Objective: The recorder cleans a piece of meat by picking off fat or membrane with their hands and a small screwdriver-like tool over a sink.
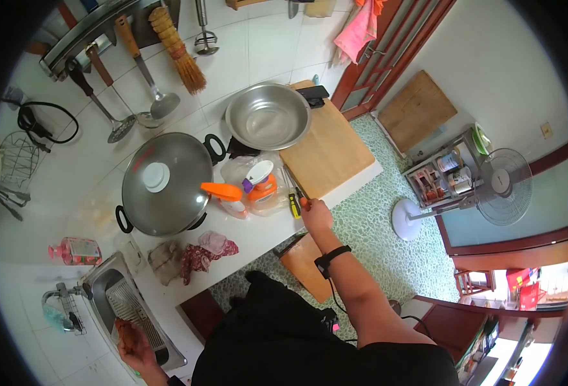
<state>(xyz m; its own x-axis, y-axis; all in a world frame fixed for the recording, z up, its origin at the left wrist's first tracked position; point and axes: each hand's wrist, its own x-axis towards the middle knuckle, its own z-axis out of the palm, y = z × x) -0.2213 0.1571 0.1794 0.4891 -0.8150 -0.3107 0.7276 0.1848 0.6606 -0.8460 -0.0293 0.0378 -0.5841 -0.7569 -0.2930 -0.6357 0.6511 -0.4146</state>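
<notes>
Over the sink (174, 356) at the lower left, my left hand (141, 356) has its fingers round a reddish-brown, elongated lump (127, 332), perhaps a sweet potato. My right hand (318, 219) reaches to the counter's front edge and grips the orange handle of a slim knife-like tool (304, 202). Its narrow metal end points away from me, beside the cutting board (329, 151). Just left of that hand lies a yellow-and-black handled tool (294, 204). Spray bottles, one with an orange head (222, 191) and one with a white head (259, 172), stand close by.
A lidded wok (184, 199) fills the counter's left part, near crumpled cloths (214, 248). A steel basin (268, 119) stands behind, partly over the board. Ladles and a brush (179, 55) hang on the wall. A fan (499, 183) stands on the floor at right.
</notes>
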